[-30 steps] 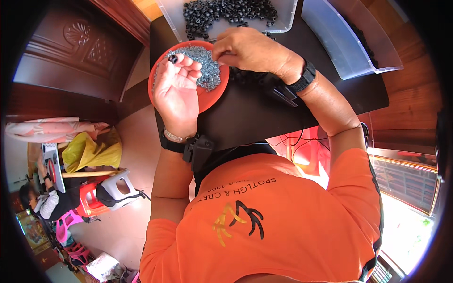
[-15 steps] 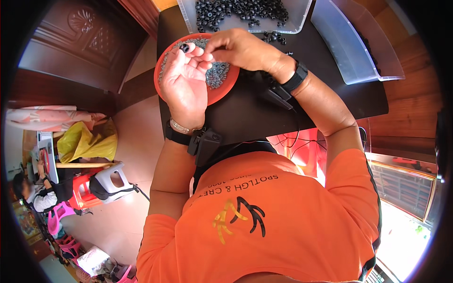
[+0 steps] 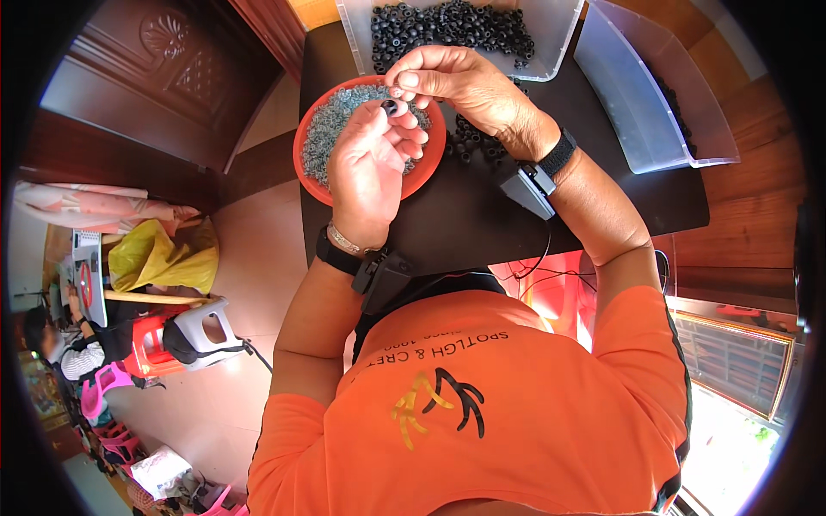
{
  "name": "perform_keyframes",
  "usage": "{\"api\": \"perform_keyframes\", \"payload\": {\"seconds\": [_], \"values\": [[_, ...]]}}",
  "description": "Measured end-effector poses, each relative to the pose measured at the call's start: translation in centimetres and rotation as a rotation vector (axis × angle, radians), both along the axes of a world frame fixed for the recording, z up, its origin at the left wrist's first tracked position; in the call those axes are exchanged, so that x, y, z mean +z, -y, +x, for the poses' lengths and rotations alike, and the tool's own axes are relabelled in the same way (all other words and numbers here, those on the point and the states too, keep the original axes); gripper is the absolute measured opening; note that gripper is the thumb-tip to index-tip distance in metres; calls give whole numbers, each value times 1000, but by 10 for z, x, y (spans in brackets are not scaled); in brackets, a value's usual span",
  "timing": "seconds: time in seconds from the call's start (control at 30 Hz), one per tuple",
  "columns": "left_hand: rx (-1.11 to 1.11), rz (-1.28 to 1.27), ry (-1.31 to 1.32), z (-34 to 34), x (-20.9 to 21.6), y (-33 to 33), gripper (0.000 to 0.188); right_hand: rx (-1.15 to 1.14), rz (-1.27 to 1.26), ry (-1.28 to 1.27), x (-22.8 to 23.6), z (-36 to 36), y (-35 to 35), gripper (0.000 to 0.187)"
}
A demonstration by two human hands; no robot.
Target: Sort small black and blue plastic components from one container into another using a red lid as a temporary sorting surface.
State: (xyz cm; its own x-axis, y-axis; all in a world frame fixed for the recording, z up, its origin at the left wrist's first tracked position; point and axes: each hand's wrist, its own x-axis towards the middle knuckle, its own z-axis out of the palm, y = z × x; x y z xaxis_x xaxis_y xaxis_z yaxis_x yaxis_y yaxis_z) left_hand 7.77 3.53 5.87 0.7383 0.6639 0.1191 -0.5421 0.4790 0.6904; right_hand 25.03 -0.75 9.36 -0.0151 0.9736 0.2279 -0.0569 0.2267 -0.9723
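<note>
My left hand point(image 3: 368, 172) is palm up over the bowl, its thumb and forefinger pinching a small round black part with a hole point(image 3: 390, 107). Just above it is my right hand point(image 3: 473, 90), thumb and forefinger pressed together close to that part. Anything between the right fingertips is too small to make out. Beneath both hands, the orange-red bowl point(image 3: 306, 178) holds many small grey, clear-looking pieces point(image 3: 331, 120). Loose black parts point(image 3: 469, 142) lie on the dark table beside the bowl, partly behind my right wrist.
A clear plastic bin point(image 3: 561, 43) of black parts point(image 3: 447, 30) stands at the table's far side. Another translucent bin point(image 3: 624, 112), with black parts along its far wall, sits at the right. Cables point(image 3: 546, 258) hang below the dark table point(image 3: 413, 228). At far left, another person point(image 3: 73, 344) sits.
My right hand has turned and its fingertips have come to just above the black part. The left hand shows lower and farther right, still pinching that part; the view has shifted slightly.
</note>
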Motion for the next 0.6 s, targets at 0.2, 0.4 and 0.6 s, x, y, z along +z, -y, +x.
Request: {"api": "perform_keyframes", "payload": {"seconds": [0.2, 0.4, 0.6], "values": [[-11, 9, -11, 1, -2, -2, 20, -11, 123, 118, 2, -7, 2, 18], [-12, -5, -22, 0, -3, -2, 21, 4, 144, 169, 0, -10, 3, 15], [-46, -81, 50, 1, -8, -6, 24, -182, 428, 557, -2, -13, 6, 19]]}}
